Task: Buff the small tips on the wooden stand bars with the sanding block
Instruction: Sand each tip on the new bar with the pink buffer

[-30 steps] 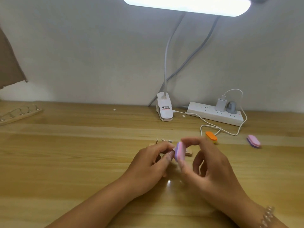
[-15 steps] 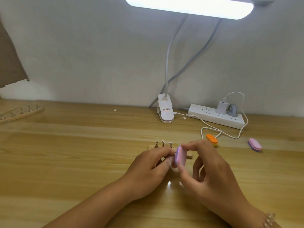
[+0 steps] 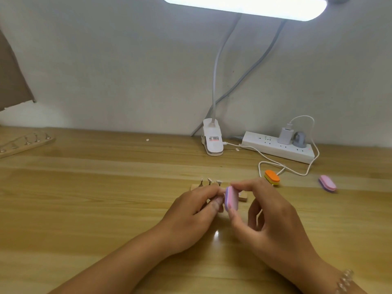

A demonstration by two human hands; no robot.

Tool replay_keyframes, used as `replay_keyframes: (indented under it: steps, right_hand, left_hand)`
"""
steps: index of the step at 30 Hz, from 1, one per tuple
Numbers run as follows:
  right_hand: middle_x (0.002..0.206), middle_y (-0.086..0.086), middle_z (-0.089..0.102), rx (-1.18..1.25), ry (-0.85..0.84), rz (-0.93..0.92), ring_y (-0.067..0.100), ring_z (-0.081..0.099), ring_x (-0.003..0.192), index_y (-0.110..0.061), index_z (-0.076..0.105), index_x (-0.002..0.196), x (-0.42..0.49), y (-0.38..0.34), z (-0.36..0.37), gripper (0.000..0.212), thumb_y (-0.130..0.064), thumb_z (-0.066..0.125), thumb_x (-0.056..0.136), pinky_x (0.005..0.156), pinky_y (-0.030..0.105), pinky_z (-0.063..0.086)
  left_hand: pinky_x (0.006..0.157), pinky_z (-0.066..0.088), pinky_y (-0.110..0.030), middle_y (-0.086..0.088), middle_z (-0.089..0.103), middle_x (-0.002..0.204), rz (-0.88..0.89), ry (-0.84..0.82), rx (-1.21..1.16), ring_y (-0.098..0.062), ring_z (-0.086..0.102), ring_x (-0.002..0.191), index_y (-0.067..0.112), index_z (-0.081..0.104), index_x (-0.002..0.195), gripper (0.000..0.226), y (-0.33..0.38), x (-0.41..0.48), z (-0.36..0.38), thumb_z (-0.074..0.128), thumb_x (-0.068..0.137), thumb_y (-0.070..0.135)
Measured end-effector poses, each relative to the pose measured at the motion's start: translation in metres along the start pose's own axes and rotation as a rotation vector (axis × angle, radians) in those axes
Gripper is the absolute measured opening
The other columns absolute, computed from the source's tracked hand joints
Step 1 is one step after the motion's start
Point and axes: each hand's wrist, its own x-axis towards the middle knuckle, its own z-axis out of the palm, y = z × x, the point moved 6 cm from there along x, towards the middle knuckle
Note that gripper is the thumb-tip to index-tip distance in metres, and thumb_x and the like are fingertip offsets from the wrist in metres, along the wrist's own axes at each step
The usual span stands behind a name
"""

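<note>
block on edge at the bar, tips lying to its left

the right hand (image 3: 269, 225) grips the sanding block (image 3: 231, 198), a pink and lilac pad; its fingers (image 3: 250, 184) close over the far end and the thumb presses the near end, so the block stands on edge with its long axis running away from the person; the left hand (image 3: 191, 215) is curled over the wooden stand bar (image 3: 243, 197) just beside the block, fingertips pinched close to the block's lilac face; whether they hold a tip or the bar itself is hidden, but i judge they steady the bar; the bar lies on the table (image 3: 84, 209) with its long axis left to right, crosswise to the block; its right end peeks out past the block.

three small tips (image 3: 219, 182) stand free above the left hand's fingers, all to the left of the block; the tip under the block cannot be seen; i judge buffing is under way at a spot near the bar's right part; the next stroke turns on the block shifting leftward along the bar, and the right hand is the one to carry it, though the left hand's fingers sit in that path and may need to slide away.

away from the work, a second stand bar (image 3: 25, 143) lies at the far left of the table; an orange block (image 3: 272, 177) and a spare pink block (image 3: 327, 183) rest to the right, near a power strip (image 3: 277, 149).
</note>
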Motion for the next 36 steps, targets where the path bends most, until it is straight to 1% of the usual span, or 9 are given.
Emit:
replay_keyframes:
  steps: [6, 10, 13, 16, 20, 25, 29, 33, 36]
  right_hand:
    - [0.096, -0.017, 0.061, -0.001, 0.007, 0.072, 0.011, 0.058, 0.053, -0.030, 0.061, 0.103, 0.000, 0.010, -0.001, 0.026, -0.029, 0.072, 0.080, 0.054, 0.036, 0.050]
    - [0.094, -0.016, 0.064, 0.052, -0.030, 0.049, 0.012, 0.060, 0.056, -0.032, 0.065, 0.097, 0.000, 0.005, 0.003, 0.015, -0.040, 0.059, 0.086, 0.053, 0.029, 0.046]
    - [0.079, -0.014, 0.065, 0.107, -0.022, 0.121, 0.015, 0.058, 0.063, -0.031, 0.069, 0.084, 0.003, 0.019, 0.001, 0.029, -0.042, 0.044, 0.094, 0.060, 0.037, 0.046]
    - [0.081, -0.011, 0.063, 0.093, -0.031, 0.085, 0.015, 0.058, 0.065, -0.030, 0.067, 0.090, 0.002, 0.018, 0.002, 0.034, -0.044, 0.037, 0.098, 0.063, 0.043, 0.049]
    - [0.102, -0.015, 0.063, 0.067, -0.027, -0.018, 0.011, 0.061, 0.057, -0.034, 0.061, 0.108, 0.000, 0.002, 0.002, 0.022, -0.045, 0.056, 0.089, 0.051, 0.029, 0.047]
    - [0.102, -0.015, 0.065, 0.124, 0.009, 0.065, 0.014, 0.061, 0.054, -0.034, 0.058, 0.103, 0.001, 0.011, 0.001, 0.027, -0.035, 0.074, 0.081, 0.053, 0.026, 0.045]
    - [0.101, -0.015, 0.061, 0.049, -0.021, -0.031, 0.009, 0.060, 0.052, -0.035, 0.054, 0.104, -0.001, 0.000, 0.004, 0.030, -0.036, 0.072, 0.080, 0.047, 0.027, 0.046]
    - [0.100, -0.017, 0.063, 0.046, 0.010, 0.034, 0.011, 0.059, 0.050, -0.031, 0.055, 0.099, 0.001, 0.008, 0.000, 0.030, -0.026, 0.075, 0.078, 0.050, 0.033, 0.049]
    - [0.101, -0.020, 0.057, 0.005, -0.013, -0.060, 0.008, 0.057, 0.048, -0.035, 0.051, 0.100, -0.002, -0.005, 0.004, 0.029, -0.033, 0.068, 0.076, 0.045, 0.031, 0.048]
  left_hand:
    - [0.071, 0.040, -0.024, 0.018, 0.060, 0.080, -0.017, -0.005, -0.011, -0.001, 0.053, 0.075, 0.026, 0.067, 0.093, 0.021, -0.003, -0.001, -0.001, 0.049, 0.101, 0.018]
    - [0.065, 0.036, -0.015, 0.024, 0.059, 0.077, -0.024, -0.006, -0.017, 0.005, 0.052, 0.069, 0.026, 0.068, 0.096, 0.022, -0.002, -0.001, -0.001, 0.050, 0.101, 0.016]
    - [0.064, 0.036, -0.012, 0.023, 0.063, 0.081, -0.031, -0.012, -0.007, 0.007, 0.054, 0.070, 0.024, 0.071, 0.097, 0.022, -0.002, -0.001, 0.001, 0.053, 0.101, 0.012]
    - [0.064, 0.039, -0.015, 0.017, 0.066, 0.083, -0.035, -0.003, -0.032, 0.007, 0.055, 0.067, 0.025, 0.071, 0.096, 0.023, -0.002, -0.001, 0.000, 0.052, 0.102, 0.013]
    - [0.063, 0.039, -0.016, 0.017, 0.063, 0.078, -0.049, -0.001, -0.059, 0.004, 0.054, 0.068, 0.025, 0.069, 0.094, 0.025, -0.003, 0.000, -0.001, 0.050, 0.102, 0.011]
    - [0.060, 0.035, -0.015, 0.022, 0.056, 0.070, -0.044, -0.013, -0.085, 0.003, 0.050, 0.065, 0.032, 0.060, 0.081, 0.023, 0.001, -0.001, -0.001, 0.045, 0.097, 0.025]
    - [0.061, 0.035, -0.020, 0.021, 0.054, 0.071, -0.048, -0.024, -0.084, 0.000, 0.047, 0.067, 0.023, 0.059, 0.084, 0.021, -0.001, 0.000, 0.000, 0.044, 0.099, 0.019]
    - [0.068, 0.037, -0.024, 0.020, 0.054, 0.071, -0.032, -0.022, -0.065, 0.000, 0.049, 0.070, 0.032, 0.059, 0.082, 0.021, 0.001, -0.001, 0.000, 0.043, 0.095, 0.027]
    - [0.067, 0.038, -0.026, 0.019, 0.055, 0.073, -0.026, -0.025, -0.079, -0.002, 0.050, 0.071, 0.024, 0.061, 0.085, 0.021, 0.001, 0.000, 0.000, 0.042, 0.093, 0.027]
